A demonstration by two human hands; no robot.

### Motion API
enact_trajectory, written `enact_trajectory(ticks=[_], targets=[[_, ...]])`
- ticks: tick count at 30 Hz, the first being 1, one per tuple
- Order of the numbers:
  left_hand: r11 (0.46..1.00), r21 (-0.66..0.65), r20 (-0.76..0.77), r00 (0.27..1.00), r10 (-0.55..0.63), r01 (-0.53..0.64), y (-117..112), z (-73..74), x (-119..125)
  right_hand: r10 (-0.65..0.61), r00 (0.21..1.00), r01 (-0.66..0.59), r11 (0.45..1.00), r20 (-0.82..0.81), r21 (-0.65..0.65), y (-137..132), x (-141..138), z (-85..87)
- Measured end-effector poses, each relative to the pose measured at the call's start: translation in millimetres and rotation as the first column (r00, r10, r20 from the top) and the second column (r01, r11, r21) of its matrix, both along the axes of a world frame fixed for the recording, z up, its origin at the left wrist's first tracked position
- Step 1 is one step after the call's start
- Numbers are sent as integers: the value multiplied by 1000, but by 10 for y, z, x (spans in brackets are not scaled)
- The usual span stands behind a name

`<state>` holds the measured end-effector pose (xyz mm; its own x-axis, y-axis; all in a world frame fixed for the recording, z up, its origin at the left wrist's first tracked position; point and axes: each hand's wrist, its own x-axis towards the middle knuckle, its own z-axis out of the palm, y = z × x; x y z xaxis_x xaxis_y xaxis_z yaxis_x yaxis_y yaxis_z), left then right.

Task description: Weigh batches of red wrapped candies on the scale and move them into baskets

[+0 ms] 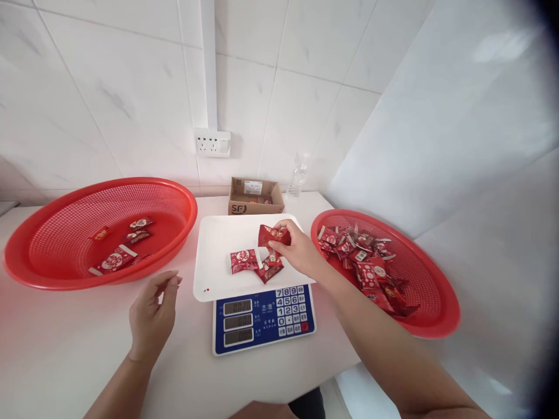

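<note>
My right hand [299, 247] pinches a red wrapped snack packet [268, 235] between thumb and fingers, just over the white weighing tray [213, 241]. Beneath and beside it on the tray lie a red and white packet [244, 261] and a darker red packet [268, 272], partly overlapping. The tray belongs to a digital scale [264, 320] with a blue panel, lit displays and a keypad. My left hand [152, 314] hovers left of the scale, its fingers curled and fingertips close together, with nothing visible in them.
A red mesh basket [174, 192] on the left holds a few packets. Another red basket [437, 291] on the right carries a heap of them. Behind the scale stand a small cardboard box [248, 208] and a clear plastic bottle [298, 174], near the tiled wall with a socket [212, 143].
</note>
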<state>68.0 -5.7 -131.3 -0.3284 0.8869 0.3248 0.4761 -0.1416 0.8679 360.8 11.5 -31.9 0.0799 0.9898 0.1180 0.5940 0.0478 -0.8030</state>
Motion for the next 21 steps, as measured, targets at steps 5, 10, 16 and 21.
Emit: enact_trajectory(ticks=[5,10,16,21], targets=[[1000,16,-7,1000,-14,14,13,-20,-11,-36,999,37,998,-14,42,11,37,-67],[999,29,23,999,-29,29,10,-4,4,-50,993,52,999,-105,14,-108,128,-59],[999,42,37,999,-31,29,2,-4,31,-82,996,82,997,-25,-3,-336,226,-94],[996,79,40,998,-42,39,-1,-19,35,-76,993,69,994,-94,-80,-427,226,-170]])
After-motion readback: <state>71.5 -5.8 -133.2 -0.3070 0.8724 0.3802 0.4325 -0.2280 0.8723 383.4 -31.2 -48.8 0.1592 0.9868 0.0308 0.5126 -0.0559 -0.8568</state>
